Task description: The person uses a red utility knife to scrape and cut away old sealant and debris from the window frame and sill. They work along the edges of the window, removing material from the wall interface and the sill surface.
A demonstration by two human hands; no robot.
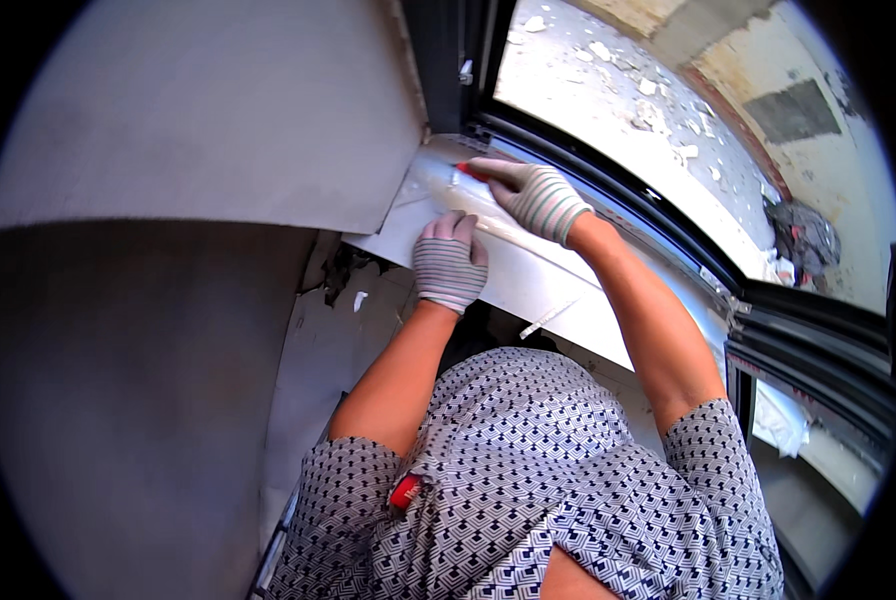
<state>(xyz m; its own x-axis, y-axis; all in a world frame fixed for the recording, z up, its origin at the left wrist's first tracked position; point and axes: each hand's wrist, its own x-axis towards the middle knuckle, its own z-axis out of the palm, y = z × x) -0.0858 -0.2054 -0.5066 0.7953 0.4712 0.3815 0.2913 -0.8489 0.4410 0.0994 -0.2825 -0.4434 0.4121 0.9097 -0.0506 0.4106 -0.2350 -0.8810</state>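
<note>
A pale window sill (528,285) runs below a dark window frame, partly covered by a sheet of clear, wrinkled plastic film (443,190). My left hand (451,262), in a striped knit glove, lies on the sill's near edge with its fingers stretched over the film. Farther right and higher, my gloved right hand (540,200) is closed around a small red tool (471,172) at the sill's far left corner. Its working end is too small to make out. A thin white strip (548,318) rests across the sill's front edge.
A grey wall (218,110) rises close on the left. The dark window frame (608,165) borders the sill, with a hinged sash (808,335) at right. Rubble (648,100) and a dark bag (806,238) lie beyond the glass. Broken wall edges (340,270) show below the sill.
</note>
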